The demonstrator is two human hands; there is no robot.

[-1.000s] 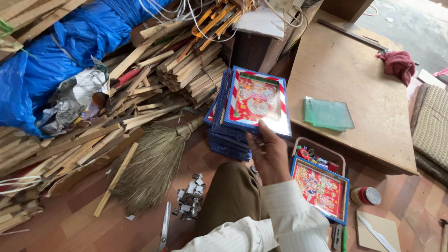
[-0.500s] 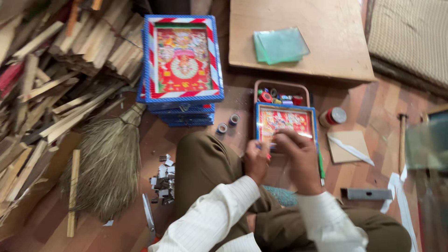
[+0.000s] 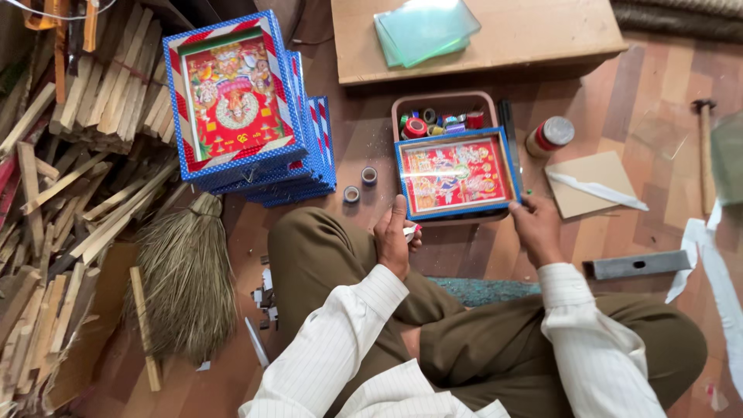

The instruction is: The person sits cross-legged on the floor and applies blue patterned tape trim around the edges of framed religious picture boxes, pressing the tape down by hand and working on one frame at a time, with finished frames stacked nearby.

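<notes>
A small blue-framed picture (image 3: 455,174) with a red print rests on the lower end of a brown tray (image 3: 445,101) of tape rolls. My right hand (image 3: 535,227) grips the frame's lower right corner. My left hand (image 3: 395,234) sits at the frame's lower left edge, fingers curled around a small white object I cannot identify. To the left stands a stack of larger blue-framed pictures (image 3: 241,108). I sit cross-legged in brown trousers and a striped white shirt.
Two small tape rolls (image 3: 361,184) lie on the floor by the stack. A broom (image 3: 186,275) and piles of wooden sticks (image 3: 70,131) fill the left. Glass panes (image 3: 422,27) lie on a low wooden table (image 3: 534,39). A jar (image 3: 551,135), brown card (image 3: 592,182), metal bar (image 3: 638,265) and hammer (image 3: 703,139) lie to the right.
My view swung from the stack down to my lap. My hand left the stack's top frame; both hands came onto the small frame, and now my left hand has eased back from it.
</notes>
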